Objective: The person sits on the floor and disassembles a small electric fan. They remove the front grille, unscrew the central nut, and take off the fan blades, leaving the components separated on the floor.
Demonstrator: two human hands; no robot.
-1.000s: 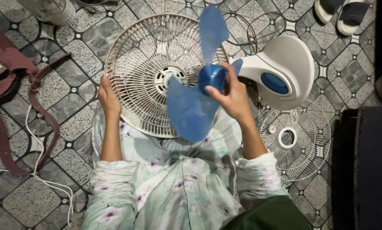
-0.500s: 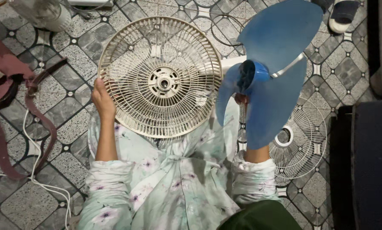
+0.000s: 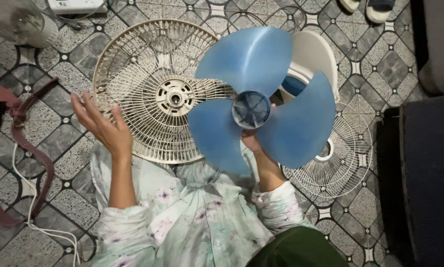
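The blue fan blade (image 3: 258,106) hides most of the right hand (image 3: 250,141).

A translucent blue plastic three-bladed fan propeller (image 3: 254,106) is held up facing the camera, its round hub (image 3: 251,110) in the middle and the blades spread wide. It partly covers the round cream-coloured wire fan guard (image 3: 153,89), which lies flat on the tiled floor with a plastic hub ring (image 3: 174,97) at its centre.
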